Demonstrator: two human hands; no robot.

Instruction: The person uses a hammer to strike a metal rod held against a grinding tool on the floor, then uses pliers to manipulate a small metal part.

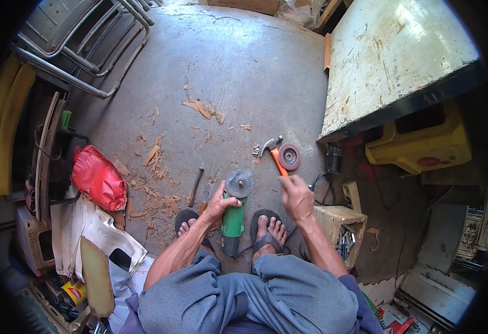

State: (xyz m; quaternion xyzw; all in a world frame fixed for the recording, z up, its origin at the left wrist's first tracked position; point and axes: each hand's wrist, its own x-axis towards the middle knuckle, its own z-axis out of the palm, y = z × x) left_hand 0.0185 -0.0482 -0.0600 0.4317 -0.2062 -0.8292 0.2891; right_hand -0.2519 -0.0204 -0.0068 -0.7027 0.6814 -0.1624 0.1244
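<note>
Between my feet a green angle grinder (pixel 234 221) stands with its grey disc (pixel 239 182) facing up. My left hand (pixel 221 204) is wrapped round the grinder just below the disc. To the right, my right hand (pixel 298 199) is closed in the air; its fingers are curled, and what they hold, if anything, is hidden. Just beyond it lies a claw hammer (pixel 278 158) with an orange handle, whose near end comes close to my knuckles. Whether they touch I cannot tell. A round flap disc (pixel 289 156) rests beside the hammer.
Wood shavings (pixel 153 153) litter the floor, and a chisel-like tool (pixel 196 188) lies by my left foot. A wooden box (pixel 341 225) of metal bits stands at right, near a worn white table (pixel 388 61). A red bag (pixel 99 177) and metal chairs (pixel 88 44) are at left.
</note>
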